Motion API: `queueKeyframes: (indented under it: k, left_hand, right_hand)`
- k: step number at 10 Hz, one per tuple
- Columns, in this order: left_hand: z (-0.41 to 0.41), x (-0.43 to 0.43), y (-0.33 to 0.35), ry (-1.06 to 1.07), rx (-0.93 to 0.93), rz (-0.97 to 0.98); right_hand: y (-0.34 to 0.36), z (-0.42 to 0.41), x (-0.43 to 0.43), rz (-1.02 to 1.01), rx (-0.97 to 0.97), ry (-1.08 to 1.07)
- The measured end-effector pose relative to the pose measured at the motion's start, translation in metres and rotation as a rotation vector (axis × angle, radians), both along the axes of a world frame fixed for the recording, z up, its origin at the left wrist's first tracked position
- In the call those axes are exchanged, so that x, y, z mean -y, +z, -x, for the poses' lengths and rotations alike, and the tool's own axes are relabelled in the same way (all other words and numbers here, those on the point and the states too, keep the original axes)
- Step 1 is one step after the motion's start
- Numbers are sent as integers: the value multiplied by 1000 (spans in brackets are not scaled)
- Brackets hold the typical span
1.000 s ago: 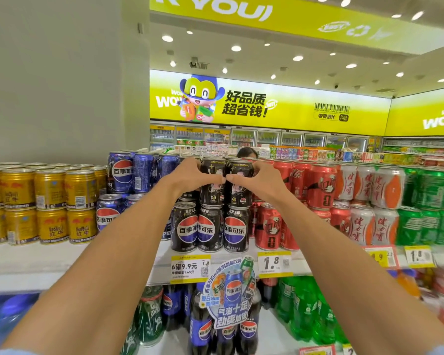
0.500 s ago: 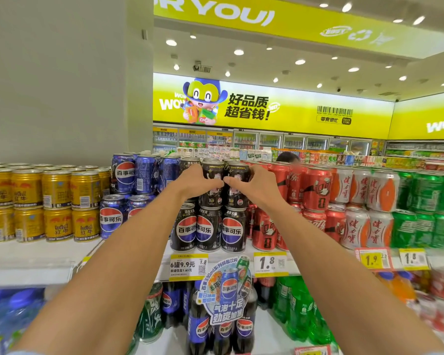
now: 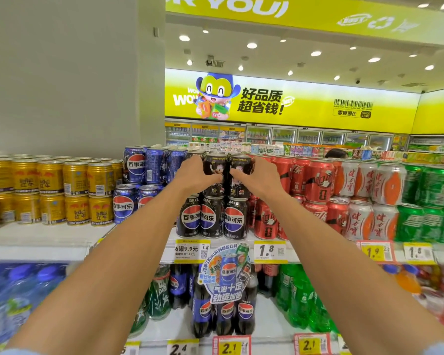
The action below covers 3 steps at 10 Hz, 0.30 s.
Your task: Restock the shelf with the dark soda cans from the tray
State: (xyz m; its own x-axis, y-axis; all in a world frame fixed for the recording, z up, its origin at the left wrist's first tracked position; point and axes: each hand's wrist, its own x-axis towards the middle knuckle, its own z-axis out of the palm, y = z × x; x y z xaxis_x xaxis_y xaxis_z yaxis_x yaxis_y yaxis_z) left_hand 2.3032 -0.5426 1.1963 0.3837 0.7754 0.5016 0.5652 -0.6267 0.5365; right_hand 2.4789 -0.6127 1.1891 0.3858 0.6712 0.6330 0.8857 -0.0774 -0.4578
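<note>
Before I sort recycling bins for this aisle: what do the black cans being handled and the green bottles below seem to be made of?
The black cans look like thin metal, probably aluminium, with a glossy printed coat: silvery rims show and the sides catch the light. The green bottles look like clear tinted plastic: light passes through them.

Single head view, roughly level with top shelf (image 3: 49, 237), facing forward, close at arm's reach.
</note>
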Motion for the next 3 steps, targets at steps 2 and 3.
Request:
queueKeyframes:
  k: [2, 3]
  left_hand:
    - [22, 24, -8, -13, -236, -74]
    - [38, 42, -13, 14, -420, -84]
  right_hand:
    - [-4, 11, 37, 47, 100, -48]
    - [-9, 21, 60, 119, 140, -58]
